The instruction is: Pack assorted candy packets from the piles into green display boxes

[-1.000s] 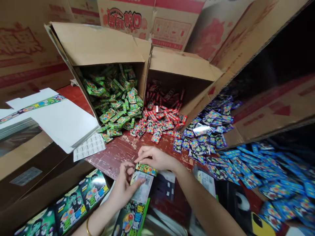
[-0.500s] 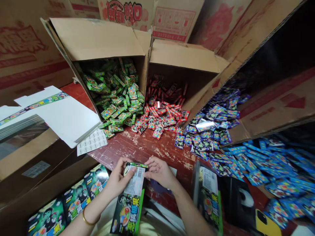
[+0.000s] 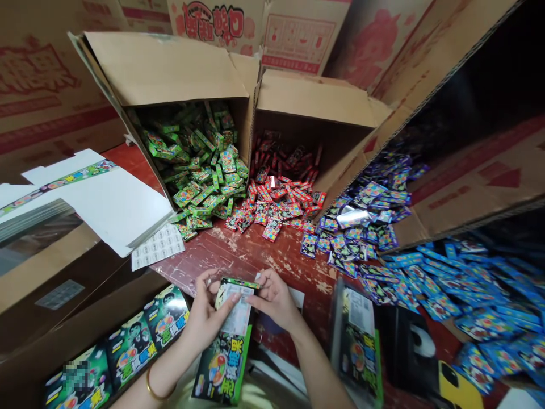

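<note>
A black and green candy box [image 3: 221, 363] with a white printed label leans upright toward my body, its narrow end at the top. My left hand [image 3: 208, 309] grips the upper left side, thumb pressed flat on the label and fingers curled behind. At the upper right corner, my right hand [image 3: 276, 300] pinches the box, its thumb reaching over the label. A small pale bit shows by the right fingertips, too small to name. Beside my left forearm lie several matching green and black boxes [image 3: 131, 346] in an open carton. Another such box [image 3: 357, 352] stands right of my right arm.
Open cartons spill green packets [image 3: 204, 187], red packets [image 3: 276, 207], purple packets [image 3: 361, 221] and blue packets [image 3: 481, 307] onto the worn red table [image 3: 238, 247]. At left are white card sheets [image 3: 114, 210] and a sticker sheet [image 3: 157, 247]. A yellow-cased phone [image 3: 457, 386] lies lower right.
The right thumb has moved left onto the label, and the left hand has shifted slightly. The top of the box has tipped slightly right. Both hands keep their hold.
</note>
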`<action>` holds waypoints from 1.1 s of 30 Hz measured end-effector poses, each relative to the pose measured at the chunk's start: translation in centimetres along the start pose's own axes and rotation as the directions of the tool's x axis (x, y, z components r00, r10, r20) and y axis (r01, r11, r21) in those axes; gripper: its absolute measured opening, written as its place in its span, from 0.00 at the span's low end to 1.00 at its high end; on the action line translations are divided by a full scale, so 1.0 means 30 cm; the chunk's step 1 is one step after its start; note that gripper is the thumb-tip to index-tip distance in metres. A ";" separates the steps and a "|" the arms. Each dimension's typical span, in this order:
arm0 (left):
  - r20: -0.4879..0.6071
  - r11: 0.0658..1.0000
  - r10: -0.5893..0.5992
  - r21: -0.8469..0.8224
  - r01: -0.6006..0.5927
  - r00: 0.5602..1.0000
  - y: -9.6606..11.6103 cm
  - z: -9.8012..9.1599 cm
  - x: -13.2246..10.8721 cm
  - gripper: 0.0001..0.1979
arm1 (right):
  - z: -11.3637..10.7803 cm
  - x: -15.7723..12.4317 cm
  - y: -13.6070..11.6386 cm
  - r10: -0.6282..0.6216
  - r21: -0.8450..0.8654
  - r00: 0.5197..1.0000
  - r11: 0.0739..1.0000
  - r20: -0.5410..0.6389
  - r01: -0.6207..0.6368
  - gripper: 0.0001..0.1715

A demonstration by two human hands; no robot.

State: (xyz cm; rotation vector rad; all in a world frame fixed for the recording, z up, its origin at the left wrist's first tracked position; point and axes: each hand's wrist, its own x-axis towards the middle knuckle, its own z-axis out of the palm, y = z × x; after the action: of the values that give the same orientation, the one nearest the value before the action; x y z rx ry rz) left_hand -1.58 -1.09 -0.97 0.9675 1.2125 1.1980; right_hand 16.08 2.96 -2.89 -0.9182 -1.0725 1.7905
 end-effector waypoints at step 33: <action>0.007 0.988 -0.143 0.061 0.143 0.990 0.016 -0.067 0.068 0.16 | 0.092 0.015 0.009 0.173 0.140 0.950 0.980 -0.260 -0.140 0.15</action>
State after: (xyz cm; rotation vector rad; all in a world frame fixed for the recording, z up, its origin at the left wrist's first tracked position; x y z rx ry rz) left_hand -3.71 0.86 -1.09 0.9147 1.2934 1.0467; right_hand 13.40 2.46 -2.19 -1.1620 -0.7274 1.7728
